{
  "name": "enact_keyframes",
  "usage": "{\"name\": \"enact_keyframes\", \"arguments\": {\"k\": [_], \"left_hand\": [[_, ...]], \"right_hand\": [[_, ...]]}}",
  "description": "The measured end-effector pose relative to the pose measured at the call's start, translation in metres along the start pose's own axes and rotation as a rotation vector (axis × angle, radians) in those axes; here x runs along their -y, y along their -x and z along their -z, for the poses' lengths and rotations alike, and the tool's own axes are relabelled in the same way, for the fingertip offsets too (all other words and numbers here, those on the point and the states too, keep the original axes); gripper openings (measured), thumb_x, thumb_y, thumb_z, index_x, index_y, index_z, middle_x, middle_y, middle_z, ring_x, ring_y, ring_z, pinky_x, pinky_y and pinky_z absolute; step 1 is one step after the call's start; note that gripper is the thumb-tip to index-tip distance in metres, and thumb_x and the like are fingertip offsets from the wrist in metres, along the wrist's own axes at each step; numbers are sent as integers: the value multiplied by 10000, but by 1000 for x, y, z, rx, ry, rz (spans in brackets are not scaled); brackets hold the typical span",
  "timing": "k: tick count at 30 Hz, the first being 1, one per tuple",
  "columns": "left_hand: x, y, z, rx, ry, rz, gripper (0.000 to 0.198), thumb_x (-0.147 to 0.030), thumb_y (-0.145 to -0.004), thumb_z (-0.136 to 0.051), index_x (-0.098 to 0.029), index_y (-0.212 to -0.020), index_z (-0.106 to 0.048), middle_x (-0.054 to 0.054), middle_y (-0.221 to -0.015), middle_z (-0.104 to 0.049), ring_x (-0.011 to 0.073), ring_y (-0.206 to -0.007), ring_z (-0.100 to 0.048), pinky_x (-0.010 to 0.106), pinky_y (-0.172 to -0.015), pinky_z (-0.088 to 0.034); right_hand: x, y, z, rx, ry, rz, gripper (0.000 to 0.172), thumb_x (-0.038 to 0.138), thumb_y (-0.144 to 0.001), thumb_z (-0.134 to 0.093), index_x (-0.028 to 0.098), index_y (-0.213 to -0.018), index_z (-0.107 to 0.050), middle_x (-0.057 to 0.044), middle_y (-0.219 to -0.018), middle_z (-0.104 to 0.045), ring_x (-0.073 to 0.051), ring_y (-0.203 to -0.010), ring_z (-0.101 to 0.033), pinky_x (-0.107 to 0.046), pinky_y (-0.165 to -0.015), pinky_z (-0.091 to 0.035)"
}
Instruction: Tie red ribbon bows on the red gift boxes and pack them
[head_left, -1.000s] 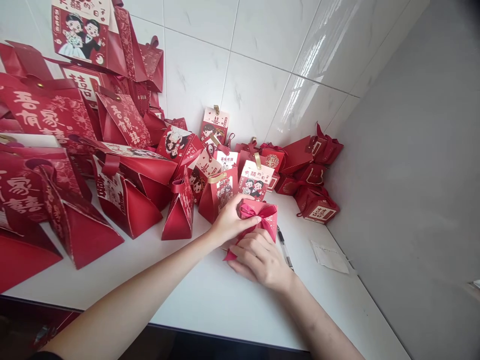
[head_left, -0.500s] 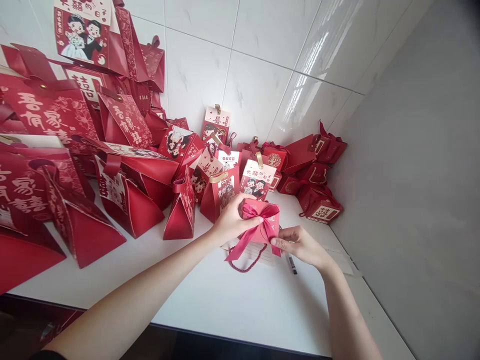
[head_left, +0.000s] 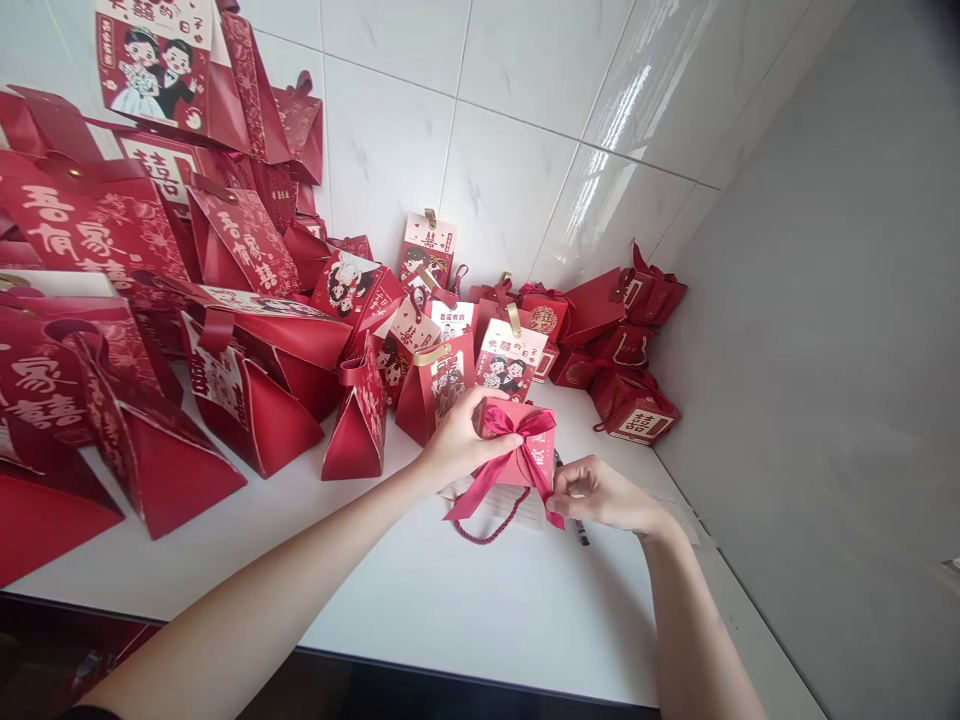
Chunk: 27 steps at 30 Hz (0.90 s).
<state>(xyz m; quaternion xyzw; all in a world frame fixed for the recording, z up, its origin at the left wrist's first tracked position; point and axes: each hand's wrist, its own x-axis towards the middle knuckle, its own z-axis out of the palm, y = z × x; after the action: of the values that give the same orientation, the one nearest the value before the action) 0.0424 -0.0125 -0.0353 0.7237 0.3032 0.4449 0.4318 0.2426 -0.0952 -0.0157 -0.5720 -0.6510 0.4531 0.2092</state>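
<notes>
A small red box (head_left: 501, 474) with a dark pink ribbon bow (head_left: 531, 432) on its front is held up over the white table. My left hand (head_left: 463, 437) grips the box from its left side, the thumb lying on the knot of the bow. At the lower right corner, my right hand (head_left: 589, 492) pinches the right ribbon tail between thumb and fingers. The left tail hangs loose. Below the box lies a lined paper (head_left: 510, 507) with a twisted dark red cord (head_left: 484, 540) over it.
Many red gift boxes (head_left: 187, 480) crowd the left and back of the white table (head_left: 450, 610). More boxes (head_left: 636, 405) are stacked at the back right. A black pen (head_left: 581, 533) lies beside my right hand. Tiled and grey walls bound the table.
My right hand has moved slightly down at the box's corner, its fingers now closed on the ribbon tail. My left hand keeps its hold on the box. The whole view has shifted slightly.
</notes>
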Motion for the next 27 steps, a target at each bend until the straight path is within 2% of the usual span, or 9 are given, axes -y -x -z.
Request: {"name": "enact_keyframes", "arguments": {"k": [5,9,11,14,16,18,20,24,27], "left_hand": [[1,-1,0,11,5,-1,447,-339,-678,-710,-233,-1069,-521,25,-1067,-619,230,-1027,-576,373,-912,-443],[1,-1,1,13,7,3,468,-362,-680,-712,-228,-1080,-511,33,-1093,-610,237,-1043,-569,385,-918,-442],[2,-1,1,22,5,3,456,-355,-693,-704,-232,-1085,-507,37,-1103,-605,242,-1051,-569,397,-922,-444],[7,1,-2,27,-14,-70,518,-338,-688,-714,-239,-1134,-469,58,-1195,-558,254,-1136,-522,423,-983,-409],[12,1,-5,-9,-22,-147,643,-335,-665,-739,-240,-1201,-398,83,-1284,-488,260,-1210,-463,432,-1024,-380],[18,2,-7,-63,-33,-191,724,-336,-652,-754,-238,-1237,-340,102,-1320,-442,264,-1236,-436,433,-1022,-391],[21,2,-8,-101,-57,-219,683,-322,-663,-749,-237,-1215,-355,102,-1297,-449,260,-1217,-454,424,-993,-423],[18,3,-7,-73,-148,-385,390,-253,-725,-706,-223,-1039,-479,74,-1181,-506,226,-1153,-502,397,-981,-438],[13,4,-7,-55,-243,-473,184,-221,-774,-661,-204,-903,-531,82,-1173,-492,224,-1165,-490,395,-988,-427]], "right_hand": [[-1,2,1,34,-15,3,220,246,-688,-578,176,-507,-474,24,-532,-517,-87,-499,-404,-232,-489,-306],[-4,3,5,38,-20,7,305,291,-679,-631,183,-485,-422,48,-489,-429,-84,-477,-366,-229,-470,-274],[-4,0,3,-97,-36,89,356,400,-695,-650,184,-499,-445,48,-490,-398,-88,-475,-342,-233,-463,-261],[1,-8,-7,-568,-96,306,388,532,-773,-562,191,-597,-501,25,-550,-444,-115,-526,-389,-250,-506,-319],[4,-15,-16,-805,-69,371,349,523,-790,-556,197,-671,-521,10,-607,-498,-135,-580,-446,-267,-566,-366],[6,-21,-25,-891,2,369,303,490,-774,-596,200,-711,-536,2,-650,-530,-149,-620,-483,-283,-612,-390],[6,-25,-32,-934,43,360,281,468,-773,-605,202,-708,-545,-3,-683,-531,-158,-653,-500,-297,-644,-408],[7,-32,-39,-1076,3,382,244,441,-774,-605,207,-718,-569,-50,-914,-509,-207,-944,-517,-352,-805,-446],[11,-34,-43,-1089,-87,373,238,430,-746,-634,206,-710,-564,-81,-1092,-480,-239,-1132,-461,-374,-865,-457]]}}
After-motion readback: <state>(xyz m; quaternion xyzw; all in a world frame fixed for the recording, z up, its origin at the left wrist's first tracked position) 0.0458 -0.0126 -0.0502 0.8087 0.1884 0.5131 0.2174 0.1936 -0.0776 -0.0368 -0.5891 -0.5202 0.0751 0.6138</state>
